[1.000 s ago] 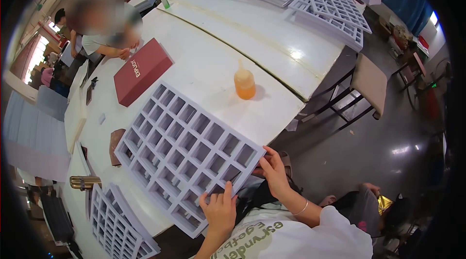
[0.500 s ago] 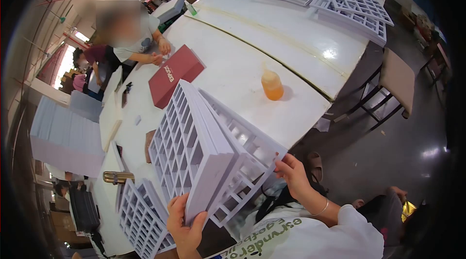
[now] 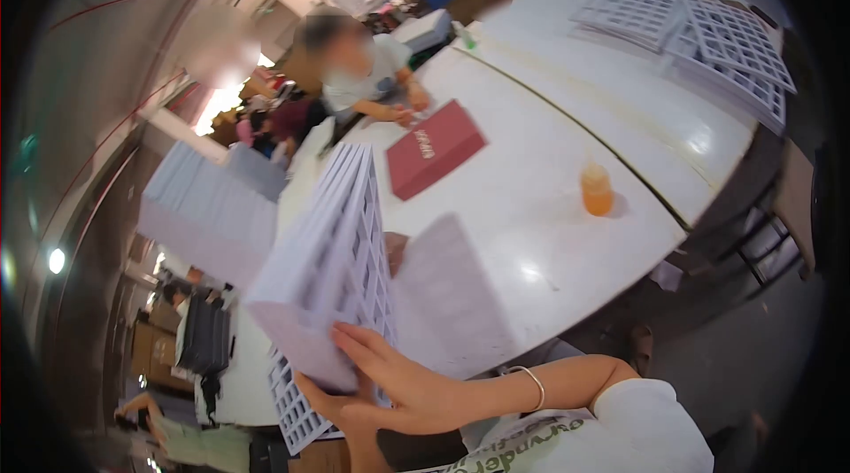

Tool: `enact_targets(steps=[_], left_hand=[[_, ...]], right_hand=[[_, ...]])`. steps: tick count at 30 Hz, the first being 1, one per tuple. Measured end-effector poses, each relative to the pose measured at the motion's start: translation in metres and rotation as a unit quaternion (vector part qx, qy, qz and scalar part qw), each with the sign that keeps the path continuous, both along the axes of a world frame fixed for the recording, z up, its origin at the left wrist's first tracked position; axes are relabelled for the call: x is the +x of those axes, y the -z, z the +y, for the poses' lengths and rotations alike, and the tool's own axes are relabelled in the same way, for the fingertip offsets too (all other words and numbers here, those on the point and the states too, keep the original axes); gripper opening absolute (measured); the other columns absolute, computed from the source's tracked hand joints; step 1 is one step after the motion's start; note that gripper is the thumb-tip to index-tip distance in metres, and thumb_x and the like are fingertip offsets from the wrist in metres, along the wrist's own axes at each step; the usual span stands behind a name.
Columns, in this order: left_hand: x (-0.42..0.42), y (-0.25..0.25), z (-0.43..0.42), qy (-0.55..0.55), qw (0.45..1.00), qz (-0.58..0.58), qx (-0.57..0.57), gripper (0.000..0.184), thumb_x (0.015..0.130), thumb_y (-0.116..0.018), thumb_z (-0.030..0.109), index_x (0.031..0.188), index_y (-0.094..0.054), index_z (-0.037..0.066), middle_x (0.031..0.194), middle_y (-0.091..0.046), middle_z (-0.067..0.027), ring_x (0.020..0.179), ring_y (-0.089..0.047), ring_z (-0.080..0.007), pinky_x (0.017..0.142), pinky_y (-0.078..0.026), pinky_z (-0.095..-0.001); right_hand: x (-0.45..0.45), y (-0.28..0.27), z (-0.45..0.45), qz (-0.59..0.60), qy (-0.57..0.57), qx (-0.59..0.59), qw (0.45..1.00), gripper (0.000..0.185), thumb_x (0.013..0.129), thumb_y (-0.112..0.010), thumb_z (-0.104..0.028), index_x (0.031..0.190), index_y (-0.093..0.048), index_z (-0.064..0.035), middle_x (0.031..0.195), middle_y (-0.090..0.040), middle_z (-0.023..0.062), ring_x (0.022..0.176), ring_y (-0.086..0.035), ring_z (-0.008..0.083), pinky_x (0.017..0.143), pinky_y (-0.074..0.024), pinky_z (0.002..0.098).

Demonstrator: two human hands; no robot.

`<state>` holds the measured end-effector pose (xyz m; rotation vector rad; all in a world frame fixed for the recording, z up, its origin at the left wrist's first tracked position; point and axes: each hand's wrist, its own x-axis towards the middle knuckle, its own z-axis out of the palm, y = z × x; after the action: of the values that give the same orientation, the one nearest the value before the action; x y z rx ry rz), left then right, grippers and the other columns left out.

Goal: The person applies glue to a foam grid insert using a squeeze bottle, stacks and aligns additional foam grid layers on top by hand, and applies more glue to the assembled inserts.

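Note:
A thick stack of white grid panels stands tilted on edge in front of me, its near end blurred by motion. My left hand supports its lower corner from below, largely hidden behind my other hand. Reaching across, my right hand holds the same lower end, fingers stretched along the panels' side. More grid panels lie on the table just under the stack.
A red box lies on the white table near a co-worker's hands. A bottle of orange liquid stands to the right. Further grid panels are at the far right, and a tall pile of pale sheets is at the left.
My right hand has moved left from the outer panel's corner to the stack's lower end. The fanned-out panels are now closer together and turned leftward. My view has swung left.

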<state>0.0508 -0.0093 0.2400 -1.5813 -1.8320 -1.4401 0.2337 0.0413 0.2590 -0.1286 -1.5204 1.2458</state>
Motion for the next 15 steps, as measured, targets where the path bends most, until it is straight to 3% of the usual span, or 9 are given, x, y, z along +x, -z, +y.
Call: enact_targets(steps=[2, 3, 4, 6, 8, 10, 12, 14, 15], left_hand=[[-0.034, -0.046, -0.007, 0.011, 0.996, -0.073, 0.042, 0.072, 0.066, -0.077, -0.001, 0.13, -0.044, -0.003, 0.114, -0.055, -0.0114, 0.094, -0.056, -0.0186, 0.081, -0.048, -0.0323], [-0.042, -0.073, -0.016, 0.037, 0.989, -0.136, 0.051, 0.07, 0.066, -0.076, -0.004, 0.129, -0.045, -0.002, 0.112, -0.055, -0.0108, 0.09, -0.055, -0.0163, 0.079, -0.048, -0.0303], [-0.042, -0.093, -0.029, 0.007, 0.984, -0.167, 0.06, 0.06, 0.071, -0.072, 0.0, 0.127, -0.048, -0.001, 0.103, -0.055, -0.0075, 0.083, -0.051, -0.0114, 0.074, -0.046, -0.0259], [-0.066, -0.115, -0.053, 0.051, 0.951, -0.287, 0.101, 0.053, 0.076, -0.069, 0.015, 0.124, -0.052, 0.0, 0.104, -0.06, -0.0118, 0.083, -0.06, -0.0221, 0.073, -0.052, -0.0327], [-0.069, -0.121, -0.057, 0.092, 0.88, -0.446, 0.132, 0.049, 0.079, -0.066, 0.016, 0.124, -0.053, 0.002, 0.096, -0.056, -0.0046, 0.075, -0.053, -0.0135, 0.068, -0.048, -0.0266], [-0.09, -0.114, -0.055, 0.101, 0.789, -0.594, 0.124, 0.044, 0.079, -0.065, 0.015, 0.121, -0.056, 0.003, 0.091, -0.059, -0.0033, 0.07, -0.054, -0.0102, 0.065, -0.051, -0.0267], [-0.082, -0.09, -0.03, 0.077, 0.766, -0.636, 0.056, 0.04, 0.08, -0.066, 0.015, 0.116, -0.059, 0.002, 0.09, -0.063, -0.0064, 0.068, -0.058, -0.0133, 0.061, -0.054, -0.0287], [-0.078, -0.048, -0.001, 0.06, 0.775, -0.629, 0.031, 0.036, 0.08, -0.068, 0.017, 0.112, -0.06, 0.002, 0.087, -0.065, -0.0077, 0.067, -0.06, -0.015, 0.058, -0.053, -0.0299], [-0.094, -0.016, 0.011, 0.079, 0.751, -0.655, -0.015, 0.036, 0.08, -0.07, 0.018, 0.11, -0.061, 0.002, 0.087, -0.065, -0.0073, 0.068, -0.06, -0.0152, 0.059, -0.053, -0.0299]], right_hand=[[-0.009, -0.007, 0.015, 0.009, -0.015, 0.048, 0.999, 0.073, 0.087, -0.068, -0.016, 0.145, -0.026, 0.0002, 0.15, -0.022, 0.0236, 0.137, -0.027, 0.0387, 0.112, -0.0246, 0.0439], [-0.01, 0.0, 0.023, 0.035, 0.036, 0.066, 0.997, 0.074, 0.085, -0.068, -0.014, 0.145, -0.027, 0.0002, 0.148, -0.027, 0.0224, 0.137, -0.029, 0.0355, 0.113, -0.0238, 0.0432], [-0.007, 0.01, 0.039, 0.034, 0.098, 0.058, 0.993, 0.073, 0.085, -0.069, -0.015, 0.144, -0.028, -0.0006, 0.146, -0.029, 0.0213, 0.136, -0.029, 0.0354, 0.112, -0.0256, 0.0432], [0.01, 0.025, 0.075, -0.005, 0.236, 0.016, 0.972, 0.07, 0.083, -0.07, -0.012, 0.141, -0.033, -0.0003, 0.143, -0.036, 0.0185, 0.135, -0.032, 0.033, 0.111, -0.0279, 0.0425], [0.032, 0.052, 0.115, -0.098, 0.301, -0.031, 0.948, 0.065, 0.087, -0.067, -0.016, 0.141, -0.034, 0.0015, 0.142, -0.038, 0.0171, 0.133, -0.036, 0.0295, 0.111, -0.0268, 0.0386], [0.057, 0.063, 0.133, -0.092, 0.192, -0.187, 0.959, 0.06, 0.092, -0.061, -0.021, 0.142, -0.035, 0.0017, 0.141, -0.041, 0.014, 0.131, -0.038, 0.0251, 0.109, -0.0311, 0.0352], [0.09, 0.089, 0.145, -0.042, 0.064, -0.25, 0.965, 0.056, 0.095, -0.056, -0.026, 0.14, -0.037, 0.0014, 0.132, -0.05, 0.0109, 0.121, -0.047, 0.0194, 0.1, -0.0401, 0.0316], [0.124, 0.103, 0.139, -0.076, -0.004, -0.311, 0.947, 0.051, 0.094, -0.056, -0.024, 0.136, -0.044, 0.0018, 0.118, -0.058, 0.0083, 0.105, -0.055, 0.0147, 0.086, -0.0466, 0.0273], [0.136, 0.103, 0.13, -0.14, 0.052, -0.32, 0.936, 0.049, 0.093, -0.056, -0.022, 0.134, -0.046, 0.0026, 0.114, -0.06, 0.0077, 0.099, -0.056, 0.0133, 0.083, -0.047, 0.0265]])
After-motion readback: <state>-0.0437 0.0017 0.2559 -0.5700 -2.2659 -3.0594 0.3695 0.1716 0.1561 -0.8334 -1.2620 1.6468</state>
